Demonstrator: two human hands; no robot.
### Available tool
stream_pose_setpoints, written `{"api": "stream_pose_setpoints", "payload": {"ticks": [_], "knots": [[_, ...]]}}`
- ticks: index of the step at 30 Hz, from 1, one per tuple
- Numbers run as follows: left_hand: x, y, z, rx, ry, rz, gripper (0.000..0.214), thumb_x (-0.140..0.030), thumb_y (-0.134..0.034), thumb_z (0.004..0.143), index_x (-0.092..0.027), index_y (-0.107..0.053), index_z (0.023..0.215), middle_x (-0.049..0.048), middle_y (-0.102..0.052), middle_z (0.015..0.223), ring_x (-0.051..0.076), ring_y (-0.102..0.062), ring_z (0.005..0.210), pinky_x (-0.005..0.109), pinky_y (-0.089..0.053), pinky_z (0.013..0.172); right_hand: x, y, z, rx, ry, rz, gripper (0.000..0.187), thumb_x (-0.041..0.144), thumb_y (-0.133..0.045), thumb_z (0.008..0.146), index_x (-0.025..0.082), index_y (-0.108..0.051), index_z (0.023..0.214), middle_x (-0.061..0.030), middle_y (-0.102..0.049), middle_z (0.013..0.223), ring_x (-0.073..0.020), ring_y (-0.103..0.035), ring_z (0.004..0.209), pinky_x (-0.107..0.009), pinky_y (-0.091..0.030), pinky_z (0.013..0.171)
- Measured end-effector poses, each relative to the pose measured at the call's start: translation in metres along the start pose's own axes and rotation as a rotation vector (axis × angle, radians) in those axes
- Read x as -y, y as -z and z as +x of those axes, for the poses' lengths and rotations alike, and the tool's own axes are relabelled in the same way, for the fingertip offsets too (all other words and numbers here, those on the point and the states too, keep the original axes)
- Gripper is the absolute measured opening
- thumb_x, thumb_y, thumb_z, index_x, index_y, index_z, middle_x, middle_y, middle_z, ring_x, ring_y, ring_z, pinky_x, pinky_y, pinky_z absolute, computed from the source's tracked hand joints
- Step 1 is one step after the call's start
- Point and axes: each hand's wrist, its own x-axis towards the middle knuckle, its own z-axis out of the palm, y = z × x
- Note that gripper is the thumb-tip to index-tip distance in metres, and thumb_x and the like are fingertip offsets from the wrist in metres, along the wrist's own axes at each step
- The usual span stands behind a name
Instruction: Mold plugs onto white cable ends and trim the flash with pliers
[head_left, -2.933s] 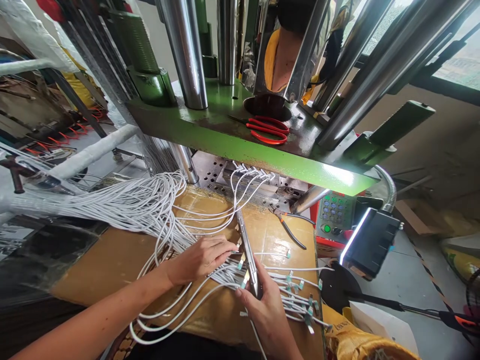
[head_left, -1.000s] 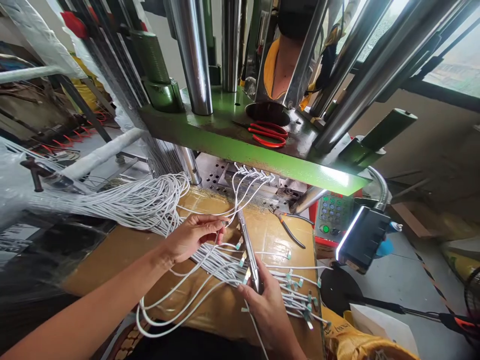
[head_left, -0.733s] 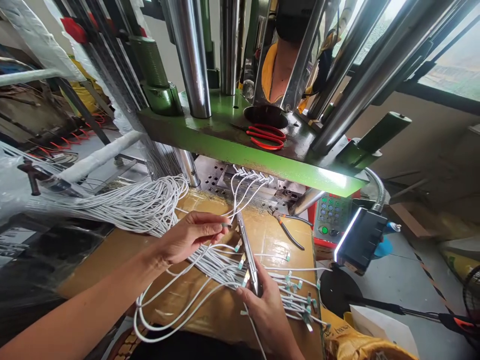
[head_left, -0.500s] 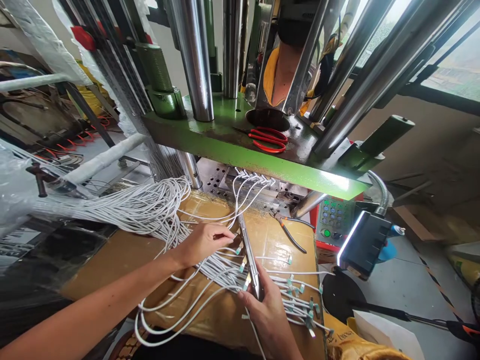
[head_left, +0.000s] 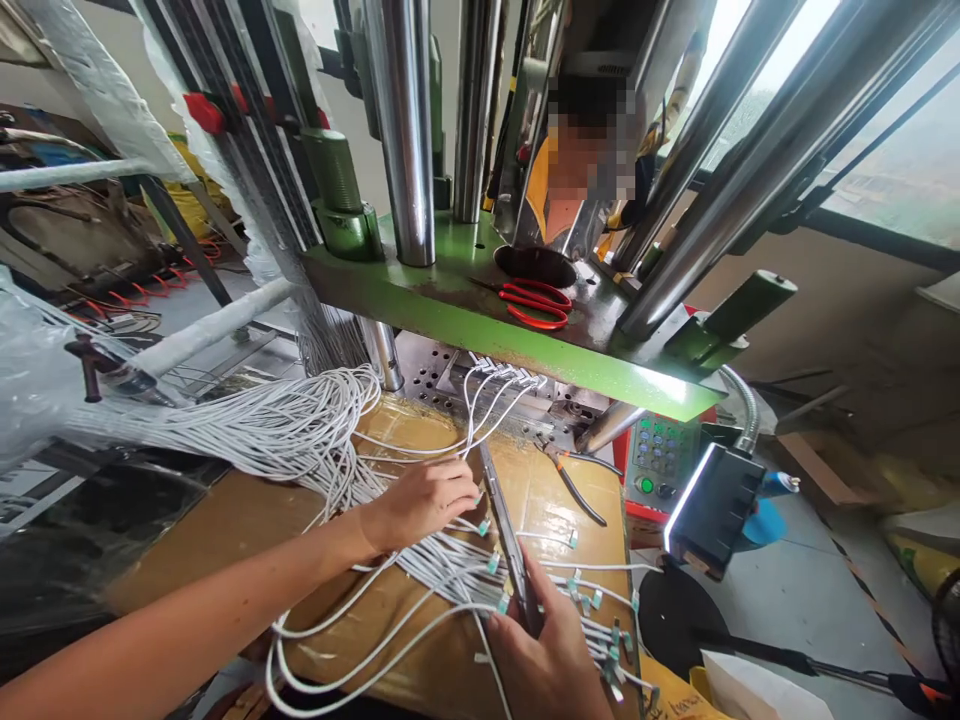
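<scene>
My right hand [head_left: 551, 640] grips the lower end of a long, narrow metal bar [head_left: 504, 525], which slants up and away from me. Along its left edge sit several cable ends with pale green tips [head_left: 493, 562]. My left hand [head_left: 431, 500] is closed, fingertips pinching a cable end against the upper left edge of the bar; the fingers mostly hide it. White cables [head_left: 442, 560] run beneath both hands across a brown cardboard sheet [head_left: 390, 425]. More loose green-tipped connectors [head_left: 581, 590] lie right of the bar.
Ahead stands a green press plate [head_left: 450, 310] between steel columns, with red-handled scissors [head_left: 536, 300] on it. White plugs [head_left: 506, 372] lie in the mould below. Pliers [head_left: 574, 480], a lamp [head_left: 716, 510] and a control panel [head_left: 656, 455] are at right; a cable bundle [head_left: 285, 415] fills the left.
My left hand's fingers have curled in closer against the bar's left edge. The bar and my right hand sit slightly lower in view, and the camera has shifted a little.
</scene>
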Motion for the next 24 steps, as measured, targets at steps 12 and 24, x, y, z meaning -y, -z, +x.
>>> {"api": "stream_pose_setpoints", "payload": {"ticks": [12, 24], "knots": [[0.000, -0.010, 0.065, 0.037, 0.018, 0.078, 0.038, -0.041, -0.080, 0.069, -0.022, -0.068, 0.100, 0.0063, -0.064, 0.115, 0.026, -0.061, 0.099, 0.039, -0.046, 0.091, 0.018, 0.088, 0.020, -0.021, 0.101, -1.102, 0.062, 0.025, -0.068, 0.067, 0.021, -0.060, 0.129, -0.0107, -0.067, 0.111, -0.0313, -0.062, 0.100, -0.040, -0.050, 0.084], [0.063, -0.045, 0.051, -0.534, 0.639, -0.378, 0.073, -0.007, -0.055, 0.079, -0.017, -0.031, 0.148, 0.0156, -0.057, 0.130, 0.029, -0.054, 0.120, 0.047, -0.041, 0.103, 0.114, 0.035, 0.205, -0.434, 0.499, -1.012, 0.030, 0.030, -0.047, 0.093, 0.014, -0.065, 0.112, -0.0169, -0.069, 0.106, -0.0312, -0.059, 0.108, -0.046, -0.041, 0.096]]}}
